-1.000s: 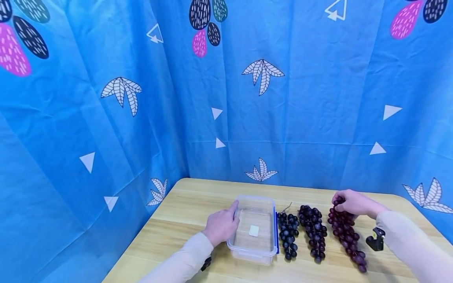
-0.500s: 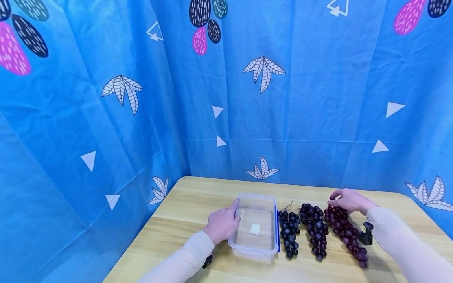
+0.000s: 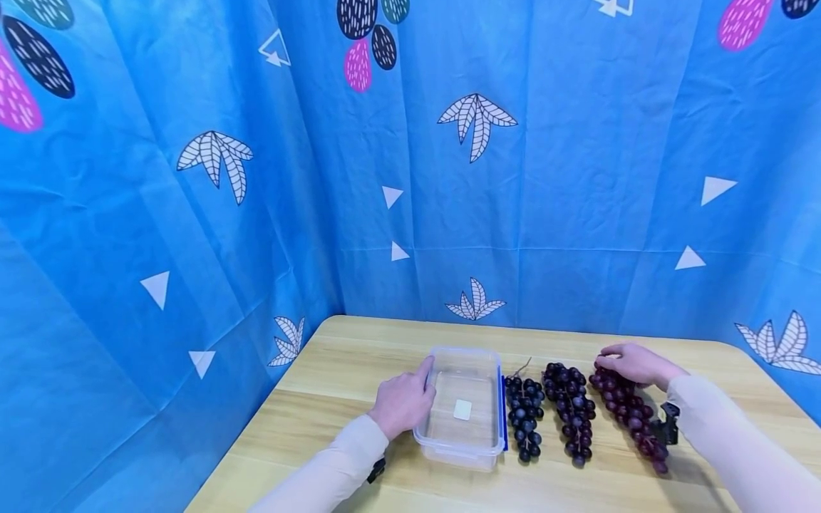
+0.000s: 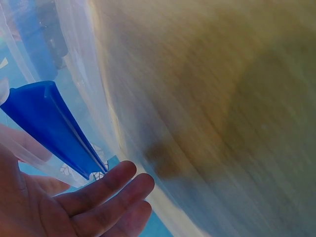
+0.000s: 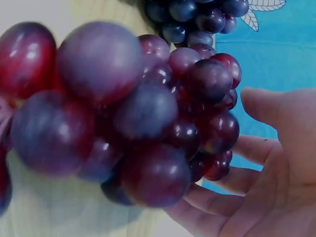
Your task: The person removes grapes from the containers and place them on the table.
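A clear plastic food container [image 3: 463, 385] with blue side latches stands lidless on the table. At its left side rests my left hand [image 3: 403, 402], the index finger laid straight along the rim. The left wrist view shows loosely extended fingers [image 4: 113, 197] beside a blue latch [image 4: 52, 128]. To the right lie three bunches of grapes: a dark bunch [image 3: 524, 420] next to the container, another dark bunch [image 3: 569, 413], then a reddish bunch [image 3: 631, 413]. My right hand [image 3: 638, 365] holds the reddish bunch's far end, thumb and fingers around it; some fingers are hidden behind grapes [image 5: 148, 108].
The wooden table [image 3: 359, 370] has rounded far corners. A blue patterned curtain [image 3: 410, 157] hangs behind it and along the left. Inside the container is a small white square [image 3: 462, 410]. A small black device [image 3: 667, 423] sits at the right wrist.
My right hand has shifted left, bringing the reddish bunch's far end nearer the middle bunch. My left hand stays at the container. The head view has tilted slightly down.
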{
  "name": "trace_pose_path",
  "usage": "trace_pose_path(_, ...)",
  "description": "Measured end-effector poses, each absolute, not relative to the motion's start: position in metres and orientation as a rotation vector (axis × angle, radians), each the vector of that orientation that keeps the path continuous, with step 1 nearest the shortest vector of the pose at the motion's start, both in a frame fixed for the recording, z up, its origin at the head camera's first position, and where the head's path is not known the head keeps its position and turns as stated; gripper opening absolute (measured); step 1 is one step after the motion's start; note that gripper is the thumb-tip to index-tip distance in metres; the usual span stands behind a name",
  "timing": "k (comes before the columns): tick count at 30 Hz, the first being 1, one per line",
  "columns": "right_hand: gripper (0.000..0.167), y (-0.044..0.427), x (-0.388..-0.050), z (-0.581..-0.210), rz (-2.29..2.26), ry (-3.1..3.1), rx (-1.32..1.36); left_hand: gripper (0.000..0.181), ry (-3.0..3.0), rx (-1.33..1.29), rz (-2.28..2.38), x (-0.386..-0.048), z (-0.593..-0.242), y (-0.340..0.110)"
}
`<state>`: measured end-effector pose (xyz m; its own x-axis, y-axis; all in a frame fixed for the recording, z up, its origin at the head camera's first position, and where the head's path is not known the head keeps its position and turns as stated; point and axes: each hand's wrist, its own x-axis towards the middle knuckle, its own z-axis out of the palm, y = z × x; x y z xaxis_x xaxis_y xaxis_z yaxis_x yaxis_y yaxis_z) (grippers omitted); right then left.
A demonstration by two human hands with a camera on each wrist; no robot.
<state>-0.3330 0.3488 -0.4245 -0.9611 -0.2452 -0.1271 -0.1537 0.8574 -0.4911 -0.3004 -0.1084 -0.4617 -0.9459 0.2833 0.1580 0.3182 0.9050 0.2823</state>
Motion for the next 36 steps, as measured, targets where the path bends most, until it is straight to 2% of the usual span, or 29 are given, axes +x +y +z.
trace_pose_path(6, 0.098, 0.347, -0.318, -0.418, -0.867, 2.698, -0.085, 0.059, -2.955, -0.468, -0.462, -0.3, -0.459, -0.108)
trace_pose_path(9, 0.104, 0.348, -0.31, -0.416, -0.936, 2.613, -0.018, 0.059, -2.958, -0.465, -0.472, -0.3, -0.458, -0.108)
trace_pose_path(25, 0.086, 0.353, -0.297, -0.435, -1.313, 2.359, 0.008, 0.059, -2.952, -0.475, -0.502, -0.3, -0.458, -0.105)
trace_pose_path(36, 0.084, 0.351, -0.299, -0.43, -1.197, 2.516, 0.038, 0.06, -2.965, -0.466, -0.502, -0.3, -0.456, -0.106)
